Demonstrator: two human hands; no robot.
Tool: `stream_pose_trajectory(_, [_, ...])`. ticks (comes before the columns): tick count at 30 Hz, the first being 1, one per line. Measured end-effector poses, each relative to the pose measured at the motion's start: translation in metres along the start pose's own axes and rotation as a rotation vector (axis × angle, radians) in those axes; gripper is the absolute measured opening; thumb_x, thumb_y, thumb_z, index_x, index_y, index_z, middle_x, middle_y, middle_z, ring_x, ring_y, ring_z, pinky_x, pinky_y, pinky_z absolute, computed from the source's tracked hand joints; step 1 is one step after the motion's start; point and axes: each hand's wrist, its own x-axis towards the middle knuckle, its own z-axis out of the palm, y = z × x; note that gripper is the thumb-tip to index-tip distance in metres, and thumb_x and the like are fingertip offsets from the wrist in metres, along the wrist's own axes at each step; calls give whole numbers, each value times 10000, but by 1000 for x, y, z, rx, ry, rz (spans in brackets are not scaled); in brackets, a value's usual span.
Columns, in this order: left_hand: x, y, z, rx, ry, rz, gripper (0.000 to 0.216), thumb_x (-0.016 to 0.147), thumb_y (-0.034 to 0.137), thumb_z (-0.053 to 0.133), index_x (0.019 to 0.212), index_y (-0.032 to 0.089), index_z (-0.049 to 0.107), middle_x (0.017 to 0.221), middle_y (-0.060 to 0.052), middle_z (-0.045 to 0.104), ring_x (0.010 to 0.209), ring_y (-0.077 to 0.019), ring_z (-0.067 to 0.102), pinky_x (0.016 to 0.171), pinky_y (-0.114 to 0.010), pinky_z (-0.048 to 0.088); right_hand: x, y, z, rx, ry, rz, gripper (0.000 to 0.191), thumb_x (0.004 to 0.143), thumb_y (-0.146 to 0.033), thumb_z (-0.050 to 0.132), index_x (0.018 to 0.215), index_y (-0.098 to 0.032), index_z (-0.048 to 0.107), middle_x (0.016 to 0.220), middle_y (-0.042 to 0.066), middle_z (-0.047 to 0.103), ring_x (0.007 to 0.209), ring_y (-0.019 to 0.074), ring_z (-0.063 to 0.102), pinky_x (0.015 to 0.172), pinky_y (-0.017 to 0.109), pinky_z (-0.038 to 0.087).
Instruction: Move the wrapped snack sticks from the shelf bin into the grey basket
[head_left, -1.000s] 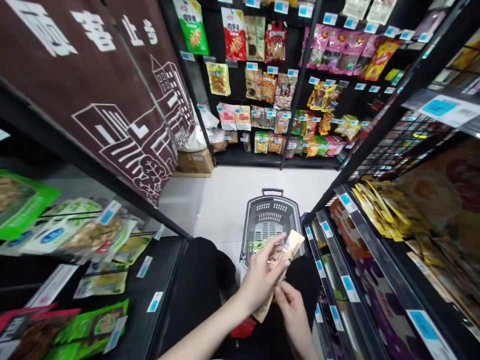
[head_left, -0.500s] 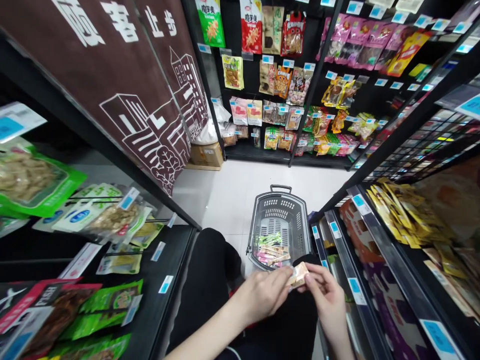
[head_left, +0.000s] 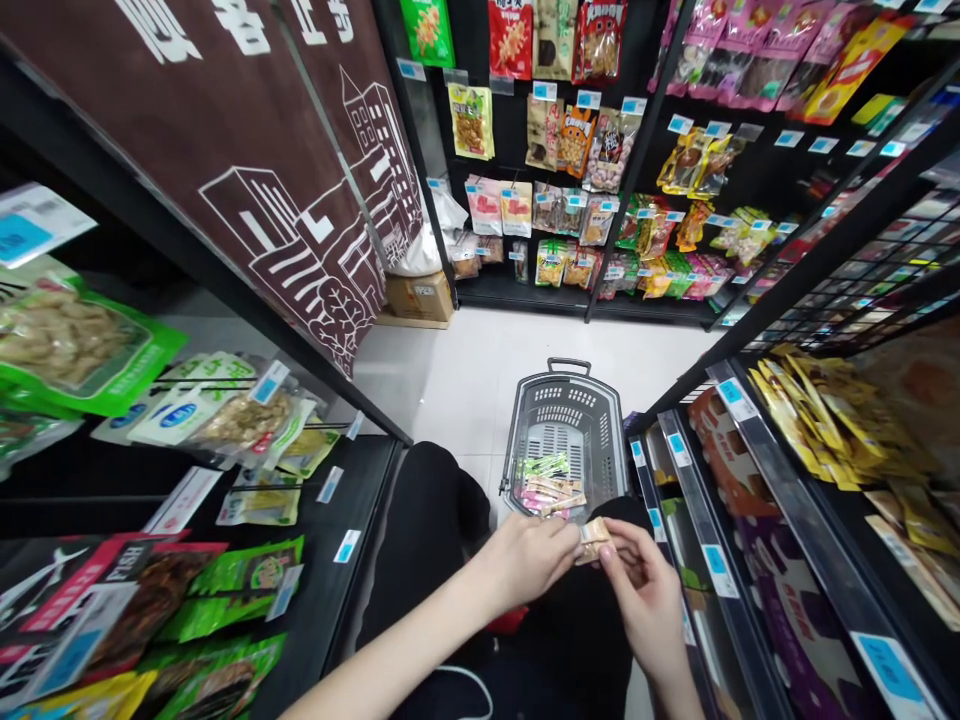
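I crouch in a shop aisle. My left hand (head_left: 529, 562) and my right hand (head_left: 643, 592) meet over my knees, both closed on a small tan snack packet (head_left: 592, 540) pinched between their fingertips. Just beyond the hands a grey plastic shopping basket (head_left: 600, 425) stands on the floor, with several small snack sticks (head_left: 553, 485) in green, pink and tan wrappers lying in its bottom.
Black shelves of snack bags run along both sides: green and red packs (head_left: 82, 345) on the left, yellow packs (head_left: 817, 420) on the right. A brown curtain with white print (head_left: 247, 180) hangs on the left. A cardboard box (head_left: 416, 297) sits on the white floor by the far rack.
The packet has come down from in front of the basket to knee height. My right hand has moved up to its end, so both hands now pinch it together.
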Motion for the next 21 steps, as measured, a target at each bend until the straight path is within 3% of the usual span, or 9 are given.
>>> stream_pose_trajectory(4, [-1, -2, -3, -165, -66, 7, 250, 925, 269, 357, 773, 182, 536, 629, 9, 571, 527, -99, 545, 490, -196, 360, 3, -4, 3, 52, -33, 38, 267, 761, -332, 647, 984, -184, 640, 803, 60, 700, 732, 196, 670, 663, 285, 557])
stream_pose_trajectory(6, [-4, 0, -3, -289, -133, -84, 226, 917, 319, 390, 813, 184, 537, 646, 10, 581, 548, -111, 556, 502, -199, 365, 4, -4, 4, 17, -27, 42, 210, 757, -347, 644, 871, -173, 667, 734, 52, 695, 661, 185, 656, 593, 260, 542])
stream_pose_trajectory(8, [-9, 2, -3, -449, -194, -235, 197, 875, 376, 474, 911, 191, 532, 689, 13, 602, 580, -127, 572, 506, -199, 374, 5, -2, 4, -29, 19, 32, 201, 749, -362, 643, 791, -168, 677, 689, 45, 687, 610, 175, 634, 545, 244, 519])
stream_pose_trajectory(12, [-24, 2, -9, -700, -287, -410, 418, 837, 389, 539, 1215, 245, 433, 887, -5, 659, 753, -158, 612, 651, -222, 440, 5, 3, -3, -61, 145, 30, 221, 744, -379, 637, 774, -165, 680, 689, 43, 688, 620, 176, 625, 565, 251, 509])
stream_pose_trajectory(15, [-38, -1, -12, -674, -363, -410, 330, 896, 390, 426, 1190, 265, 508, 976, -25, 663, 857, -173, 602, 758, -246, 437, 6, 4, -11, -72, 194, 38, 223, 736, -378, 644, 771, -161, 680, 665, 37, 681, 607, 169, 613, 558, 247, 500])
stream_pose_trajectory(21, [-51, -1, -13, -601, -461, -368, 383, 934, 383, 293, 1115, 205, 580, 768, -47, 669, 648, -156, 605, 596, -217, 420, 9, 5, -17, -83, 101, 72, 208, 741, -366, 643, 771, -164, 684, 614, 23, 661, 551, 151, 585, 514, 234, 485])
